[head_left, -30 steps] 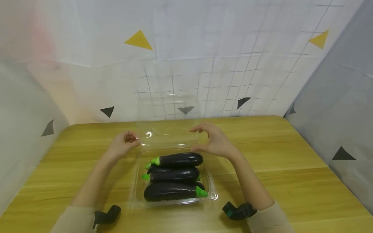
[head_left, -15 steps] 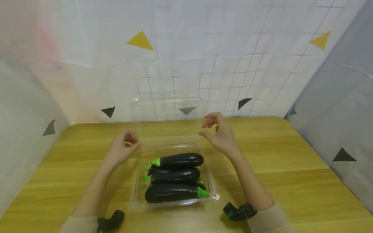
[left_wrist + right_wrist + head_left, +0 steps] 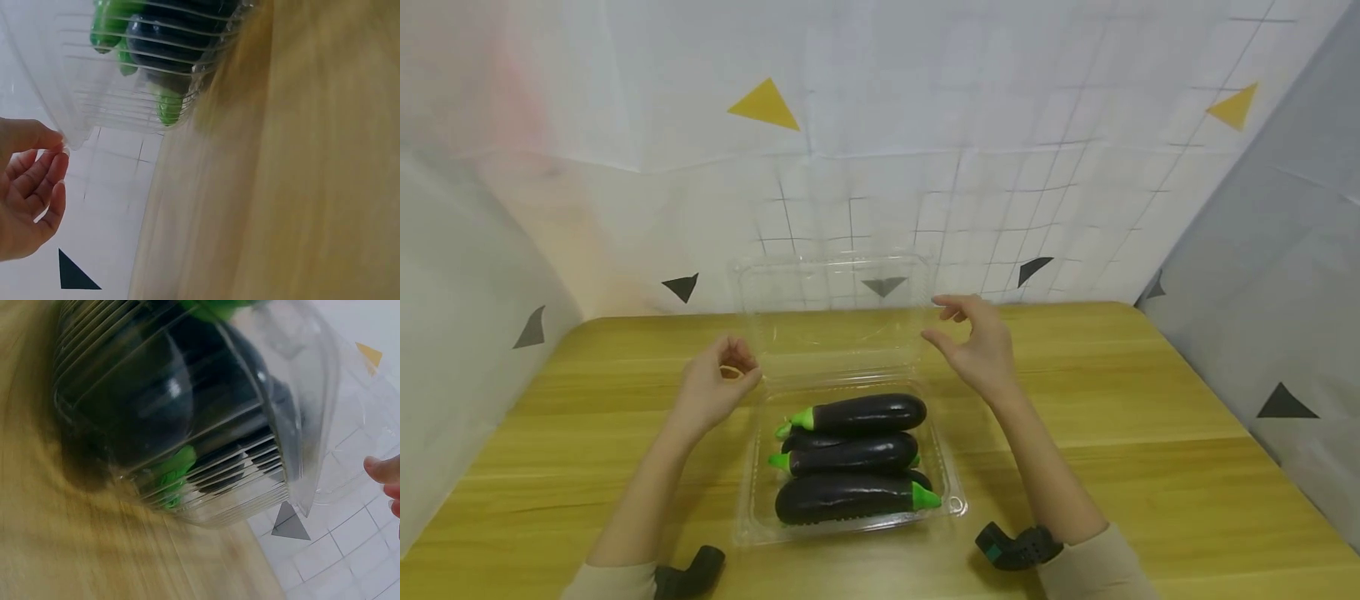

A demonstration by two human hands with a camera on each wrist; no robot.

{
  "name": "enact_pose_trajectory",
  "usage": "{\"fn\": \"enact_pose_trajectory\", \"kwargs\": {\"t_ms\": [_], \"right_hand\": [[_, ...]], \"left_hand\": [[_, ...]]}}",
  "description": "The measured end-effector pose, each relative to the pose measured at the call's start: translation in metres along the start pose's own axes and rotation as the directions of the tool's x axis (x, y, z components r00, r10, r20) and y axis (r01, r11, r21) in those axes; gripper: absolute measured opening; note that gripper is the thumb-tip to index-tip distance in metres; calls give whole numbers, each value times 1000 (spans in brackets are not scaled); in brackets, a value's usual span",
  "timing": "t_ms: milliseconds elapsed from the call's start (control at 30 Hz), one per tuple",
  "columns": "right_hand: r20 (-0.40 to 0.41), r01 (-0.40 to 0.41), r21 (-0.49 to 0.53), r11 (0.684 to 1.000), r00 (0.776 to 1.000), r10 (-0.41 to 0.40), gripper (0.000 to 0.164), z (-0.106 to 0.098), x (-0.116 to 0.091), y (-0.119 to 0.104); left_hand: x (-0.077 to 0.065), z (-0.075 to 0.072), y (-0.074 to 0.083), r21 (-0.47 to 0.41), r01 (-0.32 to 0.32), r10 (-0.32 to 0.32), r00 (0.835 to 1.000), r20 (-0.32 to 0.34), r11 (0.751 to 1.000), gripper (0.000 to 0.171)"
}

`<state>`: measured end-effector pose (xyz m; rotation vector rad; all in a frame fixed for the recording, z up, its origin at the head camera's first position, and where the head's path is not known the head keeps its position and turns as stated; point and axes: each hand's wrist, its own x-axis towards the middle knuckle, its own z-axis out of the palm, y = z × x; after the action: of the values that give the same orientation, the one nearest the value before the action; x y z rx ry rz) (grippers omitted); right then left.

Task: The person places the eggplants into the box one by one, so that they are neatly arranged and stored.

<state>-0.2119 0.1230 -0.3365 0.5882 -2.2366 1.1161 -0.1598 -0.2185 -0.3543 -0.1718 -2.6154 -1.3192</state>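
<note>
A clear plastic clamshell container (image 3: pixel 957 504) holds several eggplants (image 3: pixel 850 497), glossy dark purple with green stems. Its transparent lid (image 3: pixel 835 321) stands raised at the back, hinged along the rear edge. My left hand (image 3: pixel 718 379) pinches the container's rear left corner; in the left wrist view, thumb and fingertips (image 3: pixel 59 142) meet at that plastic corner. Beside the lid's right edge is my right hand (image 3: pixel 977 346), thumb and forefinger spread apart with nothing between them. The right wrist view shows only the fingertips (image 3: pixel 381 470) of that hand, beyond the ribbed container wall.
The container rests on a wooden table (image 3: pixel 1150 500). White sheeting (image 3: pixel 1075 200) with grid lines and triangles rises behind it and at both sides. A black camera mount sits on the left wrist (image 3: pixel 692 575) and another on the right (image 3: pixel 1015 546).
My right hand has drawn back and right, from near the container's rear right corner to beside the lid. The lid's top edge now shows slightly lower and wider. My left hand stays at its corner.
</note>
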Motion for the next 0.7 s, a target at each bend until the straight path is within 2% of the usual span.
{"fn": "enact_pose_trajectory", "kwargs": {"t_ms": [133, 367, 533, 700], "right_hand": [[-5, 28, -41, 999, 1000, -28, 30, 1, 1, 3], [6, -1, -62, 998, 1000, 1, 24, 0, 1, 0], [10, -14, -68, 998, 1000, 15, 23, 0, 1, 0], [3, -6, -64, 998, 1000, 6, 23, 1, 1, 1]], "left_hand": [[0, 0, 1, 6, -16, 16, 1000, -4, 1000, 18], [0, -2, 3, 9, -25, 25, 999, -22, 1000, 20], [-1, -5, 10, -30, -36, 33, 994, -106, 999, 28], [-1, -8, 19, -61, -104, 89, 974, -207, 993, 29]]}}
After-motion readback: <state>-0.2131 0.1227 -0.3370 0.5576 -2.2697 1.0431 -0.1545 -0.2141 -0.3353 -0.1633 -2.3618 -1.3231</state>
